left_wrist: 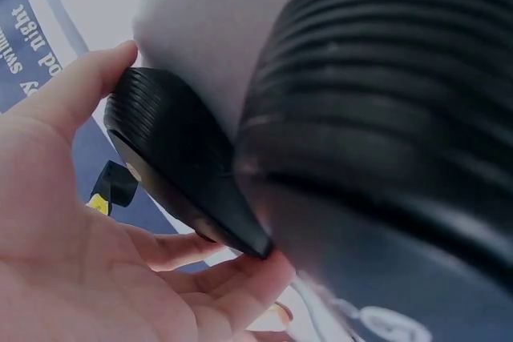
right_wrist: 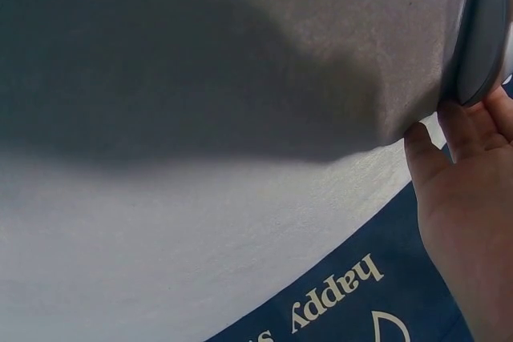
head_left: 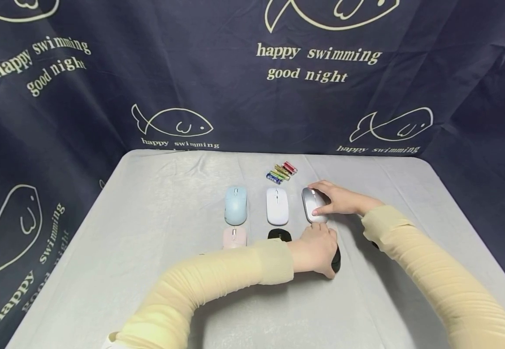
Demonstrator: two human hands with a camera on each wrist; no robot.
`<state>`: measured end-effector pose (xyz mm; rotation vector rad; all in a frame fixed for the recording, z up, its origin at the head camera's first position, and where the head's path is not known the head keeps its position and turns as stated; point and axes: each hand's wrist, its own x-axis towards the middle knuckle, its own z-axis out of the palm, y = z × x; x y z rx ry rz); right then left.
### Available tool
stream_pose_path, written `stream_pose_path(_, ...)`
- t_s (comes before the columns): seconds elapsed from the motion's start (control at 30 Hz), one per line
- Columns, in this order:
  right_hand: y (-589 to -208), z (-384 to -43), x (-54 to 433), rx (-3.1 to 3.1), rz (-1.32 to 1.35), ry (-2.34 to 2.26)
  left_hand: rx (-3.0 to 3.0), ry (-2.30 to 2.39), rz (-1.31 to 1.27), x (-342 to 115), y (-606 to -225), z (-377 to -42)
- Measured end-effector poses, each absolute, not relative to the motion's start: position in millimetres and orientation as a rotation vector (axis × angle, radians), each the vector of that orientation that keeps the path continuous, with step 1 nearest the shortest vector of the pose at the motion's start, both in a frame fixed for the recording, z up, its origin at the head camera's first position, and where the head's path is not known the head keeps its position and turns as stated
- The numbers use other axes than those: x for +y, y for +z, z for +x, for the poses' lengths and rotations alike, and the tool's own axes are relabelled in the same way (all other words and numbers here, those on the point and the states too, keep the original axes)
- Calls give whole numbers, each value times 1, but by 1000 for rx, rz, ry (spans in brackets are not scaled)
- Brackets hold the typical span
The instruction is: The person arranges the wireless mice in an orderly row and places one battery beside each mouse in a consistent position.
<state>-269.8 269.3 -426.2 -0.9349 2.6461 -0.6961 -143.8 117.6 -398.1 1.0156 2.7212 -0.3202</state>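
Observation:
My left hand (head_left: 319, 247) holds a black computer mouse (head_left: 336, 259) at the right end of the front row, mostly hidden under the palm. In the left wrist view, thumb and fingers grip this black mouse (left_wrist: 172, 150) by its ends, and its ribbed side shows. My right hand (head_left: 341, 198) grips a silver mouse (head_left: 311, 206) at the right end of the back row, thumb on the near part and fingers at the far end. At the right edge of the right wrist view, the fingertips touch the silver mouse (right_wrist: 485, 38).
Beside the silver mouse lie a white mouse (head_left: 277, 207) and a light blue mouse (head_left: 236, 206). A pink mouse (head_left: 235, 237) and another black mouse (head_left: 280, 235) are partly behind the left sleeve. Several batteries (head_left: 282, 172) lie farther back on the grey-white tablecloth (head_left: 169, 208).

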Motion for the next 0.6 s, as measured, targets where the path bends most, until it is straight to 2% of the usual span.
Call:
stream_pose_path(0.27,-428,-270,271,2644,-925,-709,2697,-338,1087,108,-397,-147)
stream_pose_path(0.6,-428,-270,271,2644,-910,-699,2689,-181,1198,81,-376,-152)
